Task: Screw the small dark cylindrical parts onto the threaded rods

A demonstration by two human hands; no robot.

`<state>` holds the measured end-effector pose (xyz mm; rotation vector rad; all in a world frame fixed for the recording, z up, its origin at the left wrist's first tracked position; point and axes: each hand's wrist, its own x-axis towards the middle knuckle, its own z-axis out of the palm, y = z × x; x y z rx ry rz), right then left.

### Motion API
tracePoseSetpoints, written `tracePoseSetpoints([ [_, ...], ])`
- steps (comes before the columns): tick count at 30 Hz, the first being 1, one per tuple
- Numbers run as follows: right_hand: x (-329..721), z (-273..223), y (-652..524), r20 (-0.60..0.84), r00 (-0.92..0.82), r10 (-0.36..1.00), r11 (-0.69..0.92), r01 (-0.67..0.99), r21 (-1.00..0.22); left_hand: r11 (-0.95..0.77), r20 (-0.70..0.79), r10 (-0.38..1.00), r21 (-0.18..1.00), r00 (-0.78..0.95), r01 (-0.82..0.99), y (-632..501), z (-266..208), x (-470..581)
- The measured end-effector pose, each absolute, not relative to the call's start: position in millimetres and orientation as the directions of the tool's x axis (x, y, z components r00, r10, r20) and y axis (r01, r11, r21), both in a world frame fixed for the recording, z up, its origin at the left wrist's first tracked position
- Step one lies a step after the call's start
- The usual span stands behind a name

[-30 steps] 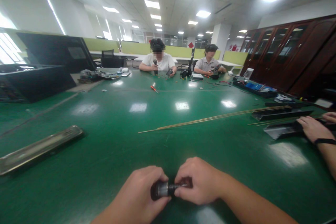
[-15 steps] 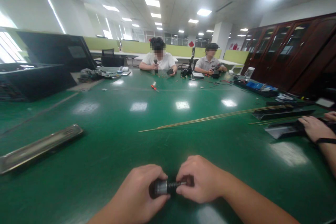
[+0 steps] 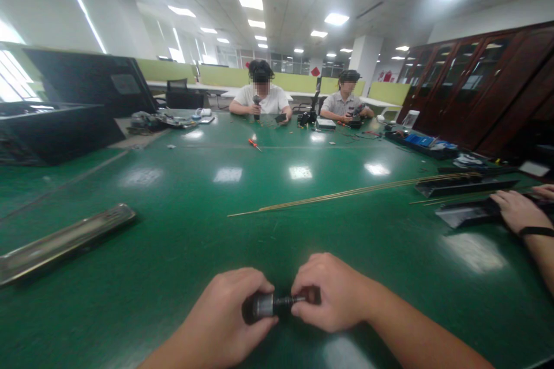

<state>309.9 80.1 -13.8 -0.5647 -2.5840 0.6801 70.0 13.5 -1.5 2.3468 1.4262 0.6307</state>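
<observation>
At the near edge of the view, my left hand [image 3: 234, 314] is closed around a short black and silver cylinder [image 3: 262, 305], thumb below and fingers above. A narrower black neck, ribbed in look, sticks out of the cylinder to the right and ends in a thin metal shaft [image 3: 298, 298]. My right hand [image 3: 326, 294] pinches that shaft end between thumb and fingers. The piece lies roughly level between both hands, over the green tabletop [image 3: 277, 242]. Its exact kind is too blurred to tell, and the fingers hide part of it.
A long metal channel [image 3: 69, 242] lies to the left. Thin brass-coloured rods [image 3: 337, 193] stretch to black rails [image 3: 463, 184] on the right, where another person's hand [image 3: 521, 210] rests. An orange screwdriver [image 3: 254, 143] lies further back; two people sit across the table.
The cylinder and my left hand have shifted very slightly left and up in view. Both hands keep the same hold.
</observation>
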Motion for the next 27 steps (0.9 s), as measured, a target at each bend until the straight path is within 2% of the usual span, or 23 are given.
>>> tracePoseSetpoints([
  [27,313.3,-11.6,82.3,0.284,-0.835,0.47,0.809,0.279,-0.517,-0.46,0.222,0.887,0.481,0.404,0.746,15.8,-7.3,64.6],
])
